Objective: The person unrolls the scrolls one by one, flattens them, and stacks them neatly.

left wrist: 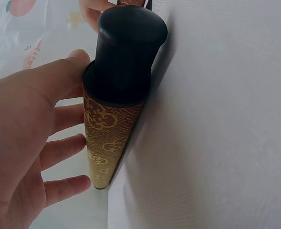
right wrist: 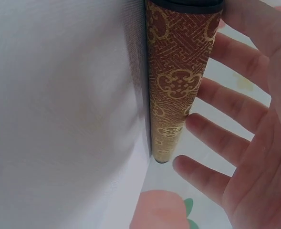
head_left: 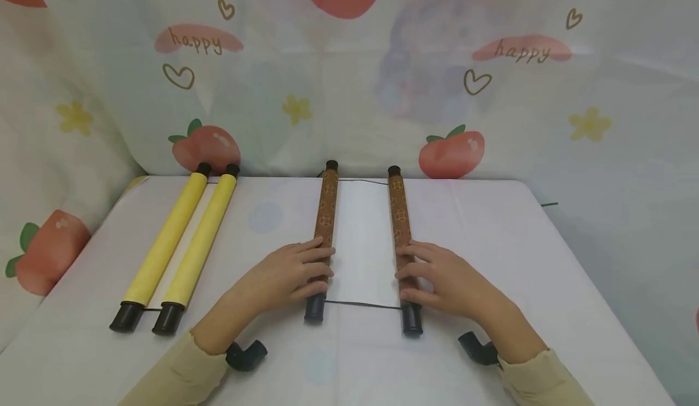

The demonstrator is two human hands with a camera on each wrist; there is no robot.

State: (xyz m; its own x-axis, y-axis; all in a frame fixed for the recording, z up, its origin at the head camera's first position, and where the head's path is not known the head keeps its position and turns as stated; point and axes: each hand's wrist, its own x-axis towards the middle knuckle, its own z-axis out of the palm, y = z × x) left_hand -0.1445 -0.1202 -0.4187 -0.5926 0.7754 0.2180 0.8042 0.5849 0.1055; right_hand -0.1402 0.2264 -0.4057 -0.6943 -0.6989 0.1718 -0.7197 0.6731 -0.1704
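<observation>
A scroll lies partly unrolled in the head view, its white sheet [head_left: 363, 242] stretched between two brown rolls. Gold patterns cover the left roll [head_left: 326, 206] and the right roll [head_left: 400, 212], and both have black end knobs. My left hand [head_left: 286, 272] rests on the near part of the left roll, fingers loosely extended. On the right roll my right hand [head_left: 442, 275] lies the same way. Fingertips touch the patterned left roll [left wrist: 107, 129] in the left wrist view. In the right wrist view, relaxed fingers [right wrist: 231, 100] lie along the side of the right roll [right wrist: 178, 71].
Left on the white-covered table [head_left: 284, 357] lies a second scroll with two yellow rolls [head_left: 169, 242] and black ends. Black curved pieces sit by the left wrist [head_left: 248, 355] and right wrist [head_left: 477, 348]. A printed cloth [head_left: 338, 90] hangs behind the table.
</observation>
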